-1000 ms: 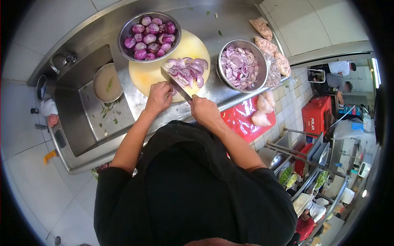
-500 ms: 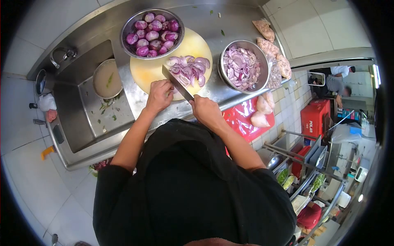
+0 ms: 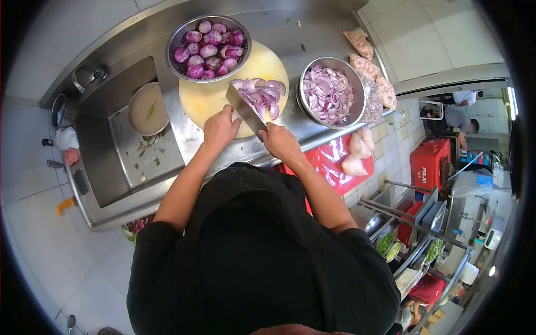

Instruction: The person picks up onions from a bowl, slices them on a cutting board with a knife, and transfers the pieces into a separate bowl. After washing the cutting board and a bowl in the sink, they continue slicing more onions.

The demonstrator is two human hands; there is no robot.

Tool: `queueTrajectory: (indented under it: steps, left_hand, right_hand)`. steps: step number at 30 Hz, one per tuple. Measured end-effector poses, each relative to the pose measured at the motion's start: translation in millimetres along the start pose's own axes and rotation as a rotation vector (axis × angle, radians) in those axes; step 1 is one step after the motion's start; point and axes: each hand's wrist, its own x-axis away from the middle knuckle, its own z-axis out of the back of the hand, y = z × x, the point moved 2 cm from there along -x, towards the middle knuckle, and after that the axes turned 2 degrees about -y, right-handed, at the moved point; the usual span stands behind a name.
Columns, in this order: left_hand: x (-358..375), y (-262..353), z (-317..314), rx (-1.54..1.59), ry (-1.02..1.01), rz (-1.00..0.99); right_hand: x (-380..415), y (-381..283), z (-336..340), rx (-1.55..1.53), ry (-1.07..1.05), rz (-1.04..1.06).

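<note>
"What is hard to see at my hands?"

"Your left hand (image 3: pixel 221 127) has its fingers curled at the near edge of the yellow cutting board (image 3: pixel 199 103). They partly hide a pale onion piece (image 3: pixel 235 116) beside the blade, so I can't tell whether you grip it or only touch it."

"And my right?"

"Your right hand (image 3: pixel 281 140) is closed around the handle of the knife (image 3: pixel 246 108), which your fingers mostly cover. The broad blade slants over the board, between your left hand and the sliced onions (image 3: pixel 261 96). Your two hands are apart."

"What lies around them?"

"The slices are heaped on the board. Beyond your left hand, a colander (image 3: pixel 247 60) of whole peeled purple onions overlaps the board's far side. Right of the board, a steel bowl (image 3: pixel 360 109) holds more slices, with bagged pale pink pieces (image 3: pixel 365 66) past it on the steel tabletop (image 3: pixel 274 39)."

"Further out?"

"To your left, a round container (image 3: pixel 134 126) of cloudy liquid sits in the sink (image 3: pixel 124 167). Below the tabletop's edge, pale pieces (image 3: pixel 357 153) rest on something red and shiny (image 3: pixel 329 162), partly cut off from view by your right arm. Over on the right, people's faces and small items are too small to make out."
</note>
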Motion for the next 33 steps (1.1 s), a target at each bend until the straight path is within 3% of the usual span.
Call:
queueTrajectory:
  steps: [2, 5, 8, 11, 14, 17, 20, 33]
  left_hand:
    - [1.9, 1.2, -0.8, 0.167, -0.029, 0.137]
    - [15.3, -5.4, 4.6, 0.262, 0.19, -0.175]
    - [8.0, -15.2, 6.1, 0.173, 0.257, -0.55]
    - [0.2, -21.7, 4.7, 0.166, 0.179, -0.611]
    - [-0.6, -18.5, 4.6, 0.14, 0.254, -0.647]
    - [1.9, -16.7, 1.3, 0.159, 0.22, -0.595]
    - [3.2, -23.3, -5.0, 0.183, 0.248, -0.568]
    - [4.8, -25.5, -11.4, 0.267, 0.317, -0.517]
  right_hand:
    - [5.2, -2.2, -2.1, -0.001, 0.019, 0.002]
    - [11.6, -4.2, -11.2, 0.008, 0.046, 0.016]
    - [12.8, -3.8, -22.7, 0.035, 0.074, 0.057]
    - [23.5, -10.6, -6.5, 0.06, 0.049, 0.047]
    - [35.8, -17.6, 5.0, 0.054, 0.06, 0.06]
    - [16.4, -3.9, -29.3, 0.079, 0.083, 0.117]
    - [27.5, -15.5, -1.8, 0.065, 0.078, 0.12]
    - [17.4, -8.7, -15.9, 0.089, 0.058, 0.107]
